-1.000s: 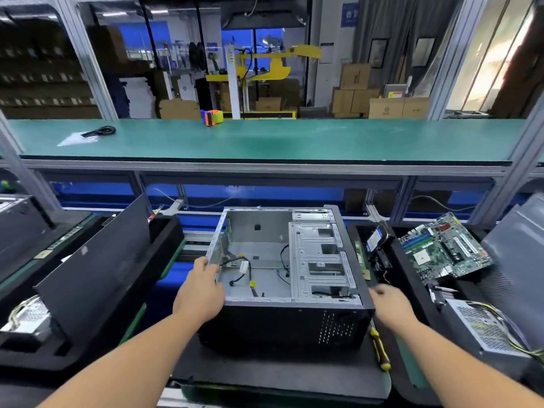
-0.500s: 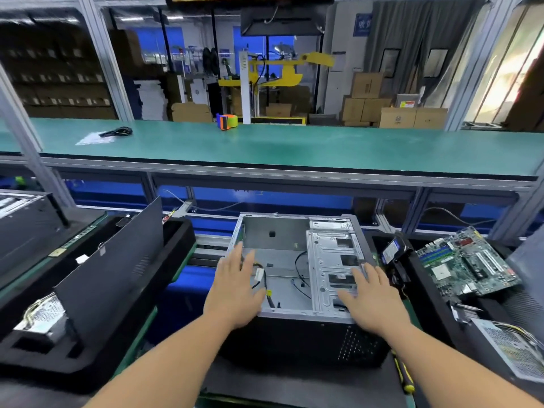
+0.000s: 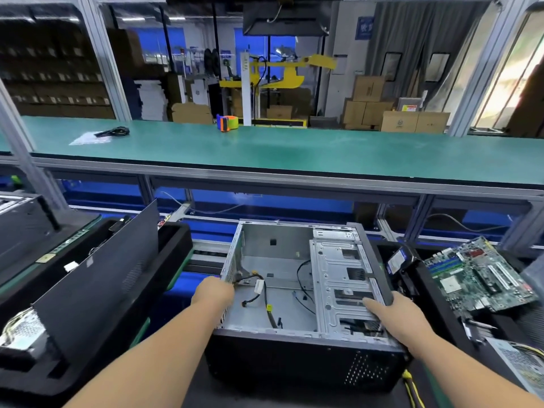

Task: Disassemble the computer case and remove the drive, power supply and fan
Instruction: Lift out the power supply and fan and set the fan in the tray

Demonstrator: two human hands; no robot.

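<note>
computer case (image 3: pixel 282 290), loose cables (image 3: pixel 266 301) inside, both hands gripping

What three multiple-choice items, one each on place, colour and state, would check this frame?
1. Where does the green motherboard lie?
A. right of the open grey metal computer case
B. inside it
C. on the upper shelf

2. What colour is the long upper bench surface?
A. green
B. red
C. white

3. What is the left hand doing?
A. gripping the case's left wall
B. hanging idle
C. holding a screwdriver

Key: 1 A, the board sits in the right tray; 2 A, plainly green; 3 A, its fingers curl round the wall's edge.
</note>
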